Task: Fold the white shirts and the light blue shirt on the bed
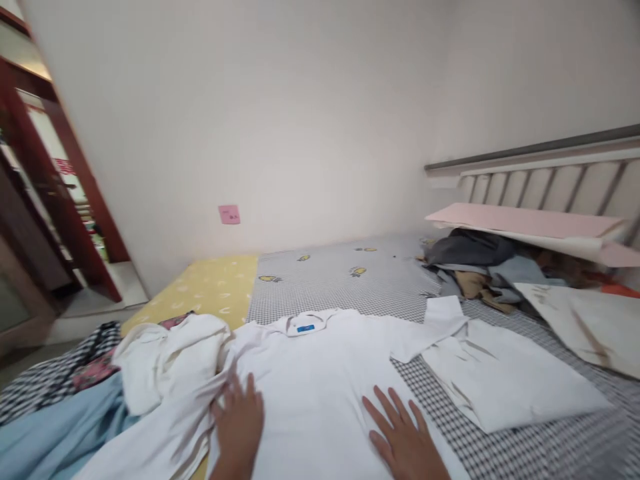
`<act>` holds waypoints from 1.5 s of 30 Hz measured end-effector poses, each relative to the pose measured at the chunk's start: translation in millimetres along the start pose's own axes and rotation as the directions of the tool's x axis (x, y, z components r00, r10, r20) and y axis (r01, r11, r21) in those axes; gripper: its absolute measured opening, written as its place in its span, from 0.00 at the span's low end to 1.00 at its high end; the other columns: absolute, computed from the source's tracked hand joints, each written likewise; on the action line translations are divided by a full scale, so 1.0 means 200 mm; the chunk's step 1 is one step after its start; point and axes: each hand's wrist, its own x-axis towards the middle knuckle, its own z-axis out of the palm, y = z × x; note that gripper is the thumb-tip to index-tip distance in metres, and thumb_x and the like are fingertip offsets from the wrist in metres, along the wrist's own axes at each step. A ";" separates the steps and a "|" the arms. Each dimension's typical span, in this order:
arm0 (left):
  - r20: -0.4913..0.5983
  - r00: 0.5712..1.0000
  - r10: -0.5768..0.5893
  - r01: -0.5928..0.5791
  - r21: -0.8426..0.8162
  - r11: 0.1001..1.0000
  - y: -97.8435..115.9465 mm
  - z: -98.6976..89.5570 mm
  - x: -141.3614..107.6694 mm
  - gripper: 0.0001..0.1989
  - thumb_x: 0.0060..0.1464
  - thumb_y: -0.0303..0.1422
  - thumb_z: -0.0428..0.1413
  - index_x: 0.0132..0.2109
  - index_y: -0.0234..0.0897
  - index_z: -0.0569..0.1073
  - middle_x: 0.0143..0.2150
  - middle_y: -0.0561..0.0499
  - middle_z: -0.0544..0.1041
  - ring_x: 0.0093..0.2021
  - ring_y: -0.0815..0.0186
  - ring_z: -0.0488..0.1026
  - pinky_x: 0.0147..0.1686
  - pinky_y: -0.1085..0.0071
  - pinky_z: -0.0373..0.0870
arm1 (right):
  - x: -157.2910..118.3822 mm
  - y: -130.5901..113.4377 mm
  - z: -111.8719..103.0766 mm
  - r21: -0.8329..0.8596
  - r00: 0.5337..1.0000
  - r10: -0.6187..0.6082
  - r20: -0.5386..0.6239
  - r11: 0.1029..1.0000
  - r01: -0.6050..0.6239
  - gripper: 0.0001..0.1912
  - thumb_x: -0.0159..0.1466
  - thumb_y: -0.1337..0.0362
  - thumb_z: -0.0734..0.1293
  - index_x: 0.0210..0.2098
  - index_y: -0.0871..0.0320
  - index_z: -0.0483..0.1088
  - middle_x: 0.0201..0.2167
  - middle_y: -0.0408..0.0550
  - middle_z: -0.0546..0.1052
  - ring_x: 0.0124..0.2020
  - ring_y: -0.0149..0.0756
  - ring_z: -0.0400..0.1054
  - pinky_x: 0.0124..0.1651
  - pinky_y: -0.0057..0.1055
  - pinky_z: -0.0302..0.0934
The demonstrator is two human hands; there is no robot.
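A white shirt [320, 387] with a blue label at its collar lies spread out on the bed, its collar toward the wall. My left hand [239, 420] rests on the shirt's left side, fingers spread. On the right side of the shirt, my right hand [403, 430] lies flat with its fingers apart. Neither hand grips anything. The lower part of the shirt runs out of view at the bottom. Beside its right sleeve is a folded white garment [515, 373].
White clothing [170, 360], a light blue garment [75, 427] and checkered cloth [45, 380] are heaped at left. Dark clothes [470, 248] lie under a pink board [530, 220] by the headboard [565, 190]. A wall backs the checked bedsheet [330, 287].
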 end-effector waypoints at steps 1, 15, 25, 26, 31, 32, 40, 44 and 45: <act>-0.024 0.999 0.042 -0.042 0.005 0.999 0.04 0.00 -0.07 0.25 0.63 0.25 0.42 0.64 0.38 0.68 0.69 0.36 0.64 0.68 0.43 0.62 0.62 0.35 0.56 | 0.00 0.00 0.01 -0.001 1.000 0.013 -0.014 1.000 -0.013 0.26 0.71 0.48 0.55 0.68 0.31 0.52 0.70 0.36 0.57 0.70 0.55 0.53 0.66 0.64 0.50; -0.097 0.984 0.147 -0.170 -0.302 0.938 0.10 0.03 -0.37 0.24 0.66 0.39 0.44 0.68 0.50 0.61 0.71 0.51 0.61 0.70 0.53 0.58 0.67 0.44 0.58 | -0.02 0.01 0.08 -0.051 0.989 -0.020 -0.150 0.999 0.012 0.28 0.69 0.46 0.55 0.67 0.35 0.57 0.69 0.38 0.61 0.69 0.54 0.55 0.65 0.64 0.50; -0.015 1.000 -0.012 0.010 -0.133 0.991 0.09 0.09 -0.04 0.26 0.66 0.37 0.42 0.69 0.44 0.58 0.72 0.44 0.57 0.72 0.49 0.55 0.67 0.39 0.52 | 0.05 0.05 0.17 -0.105 0.980 -0.021 -0.196 0.995 0.001 0.27 0.68 0.48 0.56 0.67 0.30 0.56 0.67 0.37 0.63 0.66 0.60 0.58 0.63 0.71 0.48; -0.013 1.000 -0.015 0.014 -0.117 0.993 0.09 0.09 -0.01 0.26 0.66 0.37 0.42 0.69 0.43 0.58 0.72 0.44 0.58 0.71 0.49 0.55 0.67 0.39 0.52 | 0.09 0.05 0.17 -0.114 0.980 -0.015 -0.196 0.994 -0.007 0.27 0.68 0.49 0.56 0.67 0.31 0.57 0.67 0.38 0.63 0.67 0.61 0.57 0.63 0.72 0.46; -0.061 0.997 -0.051 0.047 -0.058 0.997 0.11 0.11 0.09 0.26 0.66 0.35 0.42 0.69 0.43 0.58 0.72 0.41 0.58 0.71 0.48 0.57 0.64 0.40 0.56 | 0.41 0.00 0.18 -0.115 0.995 -0.017 -0.096 0.993 0.006 0.26 0.71 0.53 0.54 0.67 0.38 0.58 0.69 0.42 0.61 0.69 0.55 0.54 0.66 0.66 0.46; -0.090 0.994 -0.062 0.058 -0.051 0.997 0.12 0.12 0.10 0.26 0.66 0.34 0.42 0.69 0.43 0.58 0.72 0.40 0.59 0.71 0.48 0.57 0.64 0.40 0.56 | 0.49 -0.01 0.18 -0.114 0.997 -0.023 -0.071 0.993 0.015 0.26 0.71 0.54 0.54 0.68 0.39 0.58 0.69 0.43 0.61 0.69 0.54 0.54 0.67 0.64 0.47; -0.180 0.981 -0.070 0.058 -0.069 0.996 0.13 0.15 0.09 0.25 0.65 0.32 0.43 0.67 0.41 0.63 0.70 0.39 0.63 0.70 0.48 0.59 0.64 0.39 0.54 | 1.05 -0.15 0.24 -0.178 0.988 -0.027 -0.149 0.984 0.001 0.25 0.69 0.66 0.54 0.64 0.53 0.66 0.73 0.48 0.50 0.71 0.52 0.49 0.68 0.57 0.48; -0.178 0.982 -0.067 0.055 -0.070 0.996 0.13 0.14 0.09 0.25 0.65 0.31 0.42 0.67 0.40 0.64 0.70 0.40 0.64 0.69 0.48 0.60 0.63 0.40 0.57 | 1.20 -0.20 0.26 -0.121 0.984 -0.070 -0.166 0.991 0.050 0.23 0.68 0.71 0.53 0.53 0.57 0.74 0.73 0.49 0.53 0.71 0.51 0.50 0.67 0.58 0.47; -0.178 0.982 -0.067 0.055 -0.070 0.996 0.13 0.14 0.09 0.25 0.65 0.31 0.42 0.67 0.40 0.64 0.70 0.39 0.64 0.69 0.48 0.60 0.63 0.40 0.57 | 1.22 -0.20 0.26 -0.097 0.982 -0.082 -0.170 0.993 0.066 0.24 0.67 0.73 0.52 0.51 0.57 0.75 0.72 0.49 0.56 0.71 0.50 0.51 0.67 0.58 0.46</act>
